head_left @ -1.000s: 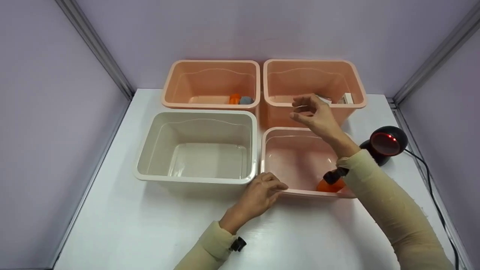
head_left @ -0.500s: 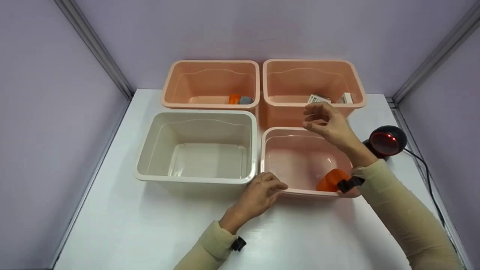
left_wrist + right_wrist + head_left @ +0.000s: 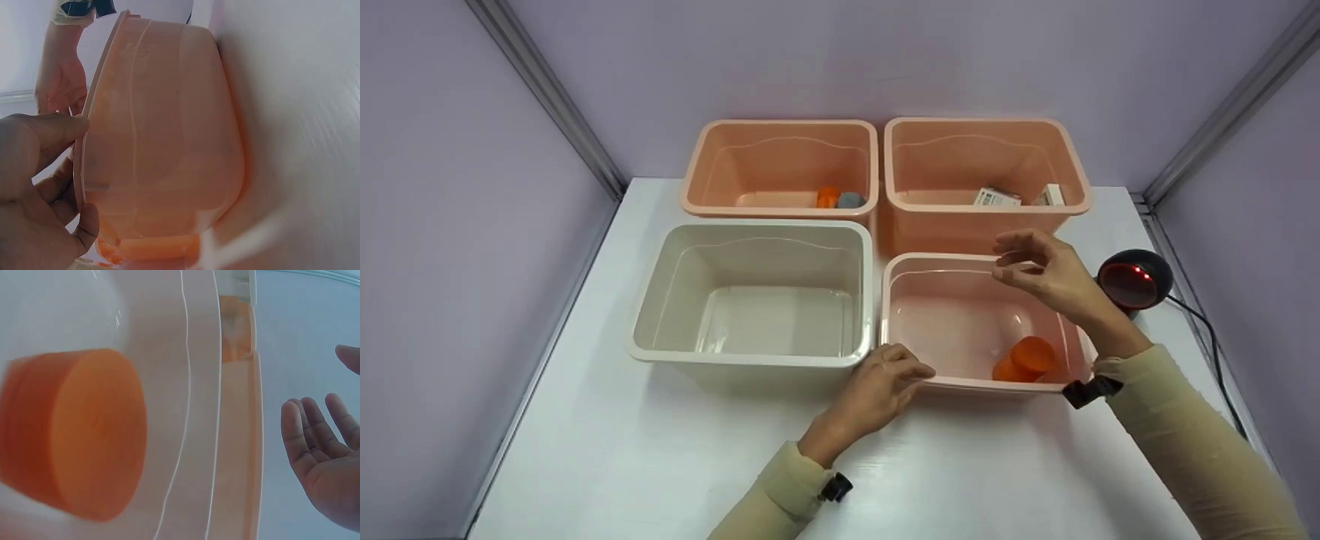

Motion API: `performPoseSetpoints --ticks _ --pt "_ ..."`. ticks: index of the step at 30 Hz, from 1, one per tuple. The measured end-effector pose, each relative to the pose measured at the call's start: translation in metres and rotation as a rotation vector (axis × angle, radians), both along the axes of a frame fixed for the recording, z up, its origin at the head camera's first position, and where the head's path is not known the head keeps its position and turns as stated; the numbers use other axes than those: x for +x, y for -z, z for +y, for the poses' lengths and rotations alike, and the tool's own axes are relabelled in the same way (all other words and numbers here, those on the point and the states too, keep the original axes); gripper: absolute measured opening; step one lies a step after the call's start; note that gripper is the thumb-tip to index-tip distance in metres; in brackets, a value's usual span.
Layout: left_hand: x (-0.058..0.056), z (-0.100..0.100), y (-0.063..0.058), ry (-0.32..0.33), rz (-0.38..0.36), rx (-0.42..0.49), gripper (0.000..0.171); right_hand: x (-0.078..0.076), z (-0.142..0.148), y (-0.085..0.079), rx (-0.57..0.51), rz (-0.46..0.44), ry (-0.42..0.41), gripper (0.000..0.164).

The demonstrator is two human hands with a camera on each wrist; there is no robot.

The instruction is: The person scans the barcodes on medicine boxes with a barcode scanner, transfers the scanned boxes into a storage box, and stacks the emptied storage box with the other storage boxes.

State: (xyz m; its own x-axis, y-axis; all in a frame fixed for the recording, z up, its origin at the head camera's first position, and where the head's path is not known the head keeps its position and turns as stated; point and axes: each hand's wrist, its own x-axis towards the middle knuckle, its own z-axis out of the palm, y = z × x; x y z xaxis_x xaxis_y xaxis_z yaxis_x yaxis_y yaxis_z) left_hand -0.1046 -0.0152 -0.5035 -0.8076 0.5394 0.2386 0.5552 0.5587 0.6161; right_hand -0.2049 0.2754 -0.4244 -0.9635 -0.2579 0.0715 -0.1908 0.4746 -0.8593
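Observation:
At the near left corner of the pink bin [image 3: 945,322], my left hand [image 3: 877,386] grips the rim. In the left wrist view, the thumb and fingertips of this hand [image 3: 28,169] lie on the bin's outer wall and over its edge. My right hand [image 3: 1054,277] is raised over the far right part of the same bin, holding nothing. Its fingers are loosely bent and apart from the thumb, as the right wrist view shows. Inside the pink bin lies an orange cylinder-like piece [image 3: 1026,360] with a flat round end, tilted near the front right corner.
Left of the pink bin stands a white bin [image 3: 750,360]. Behind are two peach bins; the left one [image 3: 780,212] holds small orange and grey pieces, the right one [image 3: 986,208] small white boxes [image 3: 997,197]. A black scanner-like device [image 3: 1135,279] with red lights trails a cable.
My right hand has moved from in front of the right peach bin rightward and back toward me, uncovering the white box and the orange piece. The left hand stays in place.

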Motion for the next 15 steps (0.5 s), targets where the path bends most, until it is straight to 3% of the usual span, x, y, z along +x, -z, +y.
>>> performPoseSetpoints --ticks 15 --pt "-0.002 0.000 0.001 0.008 0.016 -0.002 0.017 0.025 0.035 0.027 0.073 -0.066 -0.050 0.047"
